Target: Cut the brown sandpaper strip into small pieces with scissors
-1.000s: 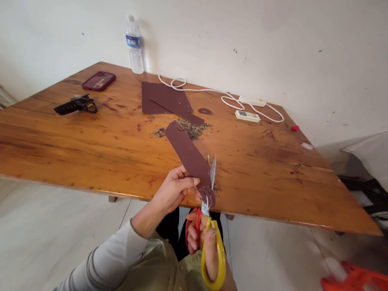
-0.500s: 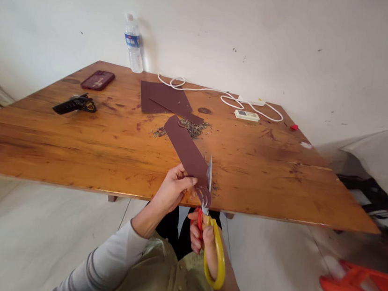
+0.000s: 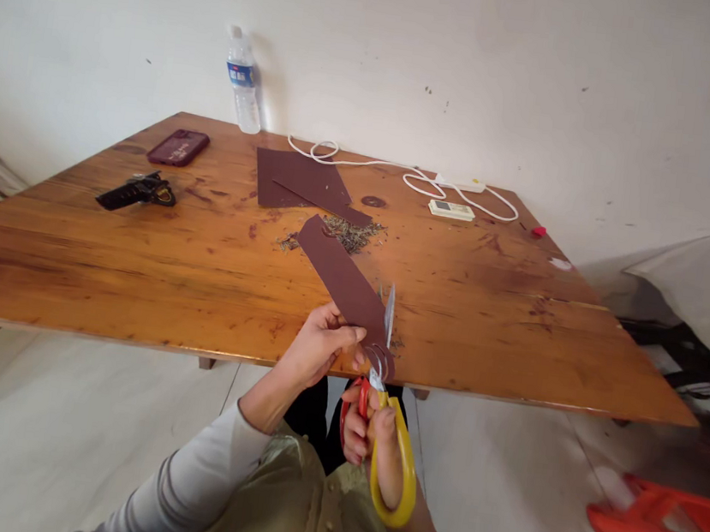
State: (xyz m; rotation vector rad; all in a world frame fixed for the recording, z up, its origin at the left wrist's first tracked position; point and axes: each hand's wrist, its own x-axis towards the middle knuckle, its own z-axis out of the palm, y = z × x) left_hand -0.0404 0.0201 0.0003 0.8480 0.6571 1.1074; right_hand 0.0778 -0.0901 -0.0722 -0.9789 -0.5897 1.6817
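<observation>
maroon sheet material, cut to a long strip [image 3: 344, 278], slants over the near part of the wooden table [image 3: 198, 281], its near end at the scissors [image 3: 377, 380]. compared with half a second ago, the blades [image 3: 390, 313] stand slightly farther apart, so the cutting seems to be between snips. the left hand [image 3: 319, 344] pinches the strip between thumb and fingers, close to the blades. the right hand's [image 3: 367, 427] fingers curl round the red handle, its thumb in the yellow loop.
</observation>
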